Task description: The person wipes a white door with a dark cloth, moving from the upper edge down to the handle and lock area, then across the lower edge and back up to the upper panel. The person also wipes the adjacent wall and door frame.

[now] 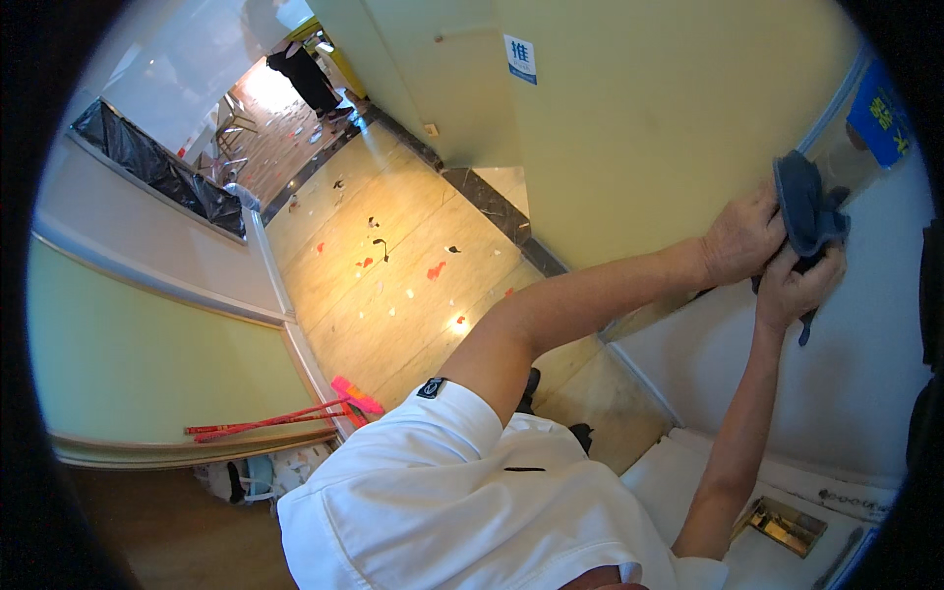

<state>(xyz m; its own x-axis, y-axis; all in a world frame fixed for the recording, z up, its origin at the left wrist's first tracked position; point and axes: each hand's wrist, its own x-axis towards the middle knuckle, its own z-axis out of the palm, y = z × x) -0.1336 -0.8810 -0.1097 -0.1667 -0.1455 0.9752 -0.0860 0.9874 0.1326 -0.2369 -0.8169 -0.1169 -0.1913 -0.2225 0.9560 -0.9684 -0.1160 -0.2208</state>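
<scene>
My left hand (745, 236) and my right hand (800, 287) are close together at the right of the view, beside a pale wall. Both grip a crumpled dark blue-grey cloth or glove (800, 206); which of the two it is cannot be told. Its upper part stands up above the fingers, and a narrow end hangs below my right hand. Some fingertips are hidden behind its folds. A blue sign (881, 114) with yellow writing is just beyond it.
Red and dark scraps (436, 271) litter the tiled floor (413, 310). Red-handled cleaning tools (273, 422) with a pink head lie by the left partition. A yellow-green door or panel (634, 147) bears a small sign. A person in dark clothing (306, 77) stands far back. A metal-lined recess (789, 525) is low right.
</scene>
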